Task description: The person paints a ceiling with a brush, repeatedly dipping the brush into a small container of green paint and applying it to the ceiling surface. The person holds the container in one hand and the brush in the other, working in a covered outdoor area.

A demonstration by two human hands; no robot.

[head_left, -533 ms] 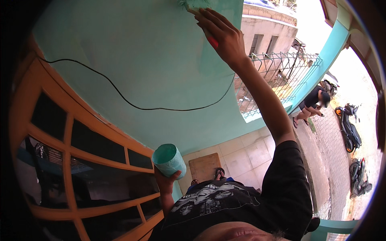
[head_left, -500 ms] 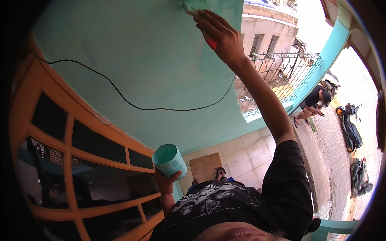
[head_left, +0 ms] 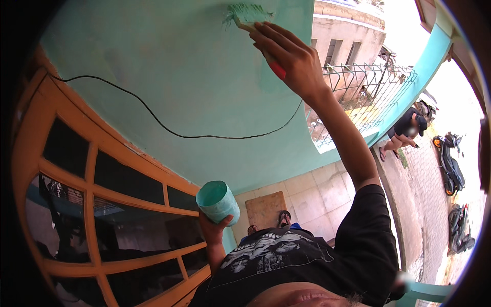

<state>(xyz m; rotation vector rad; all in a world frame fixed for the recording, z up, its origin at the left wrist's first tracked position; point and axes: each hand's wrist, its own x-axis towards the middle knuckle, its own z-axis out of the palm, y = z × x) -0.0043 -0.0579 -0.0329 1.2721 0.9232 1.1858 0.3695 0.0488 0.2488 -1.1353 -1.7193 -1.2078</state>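
High on the teal wall (head_left: 169, 97), my right hand (head_left: 292, 64) grips a paintbrush (head_left: 248, 16) with a red part showing near the palm. Its wide, paint-covered bristles are up against the wall or very near it; actual contact I cannot tell. Lower down, beside the orange window frame, my left hand (head_left: 212, 227) is wrapped round a teal-smeared paint cup (head_left: 219, 202), held roughly upright with its mouth toward me. The cup's inner wall is coated teal, and how much paint it holds is hidden.
A black cable (head_left: 189, 136) droops across the wall. Orange-framed dark glass panes (head_left: 128, 230) stand at left. Under my feet lies a brown board (head_left: 266, 209) on pale floor tiles (head_left: 317, 197). To the right are a wire fence (head_left: 358, 97), a person (head_left: 407, 128) and parked motorbikes (head_left: 450, 163).
My right hand and the brush have moved slightly down in the picture, and more of the bristles shows. My left hand still holds the cup in nearly the same place.
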